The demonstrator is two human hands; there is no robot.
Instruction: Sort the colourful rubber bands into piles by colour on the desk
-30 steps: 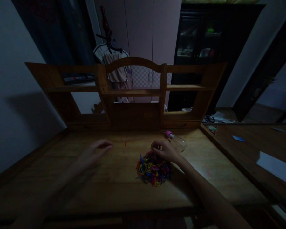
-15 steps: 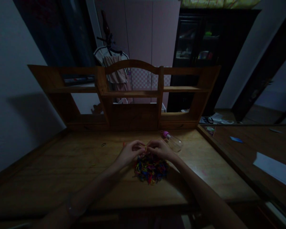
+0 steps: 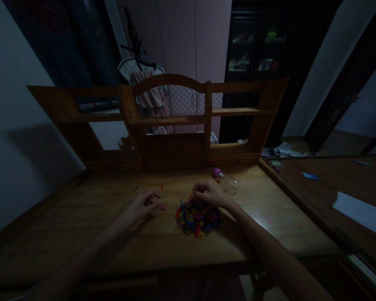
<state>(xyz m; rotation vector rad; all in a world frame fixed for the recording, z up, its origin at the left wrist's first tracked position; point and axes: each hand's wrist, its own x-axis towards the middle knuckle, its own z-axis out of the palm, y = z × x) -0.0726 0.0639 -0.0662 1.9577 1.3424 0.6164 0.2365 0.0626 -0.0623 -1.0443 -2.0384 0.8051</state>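
Colourful bands (image 3: 198, 222) are heaped on the bench (image 3: 138, 248). At their twelve-o'clock edge the right hand (image 3: 208, 193) is held, fingers pinched together; whether anything is gripped cannot be told. Towards ten o'clock, the left hand's (image 3: 146, 205) fingers are parted, apparently unladen. Towards one o'clock, a pink-capped bottle (image 3: 229, 184) is seen.

Wooden shelf unit (image 3: 167, 121) that stood upright, clothes (image 3: 148, 95) that hung from a coat rack (image 3: 132, 33) behind it, pink wardrobe (image 3: 178, 46) beyond, dark glass-fronted cabinet (image 3: 256, 50) to the right, blue card (image 3: 310, 176) that lay near a white sheet (image 3: 362, 214).
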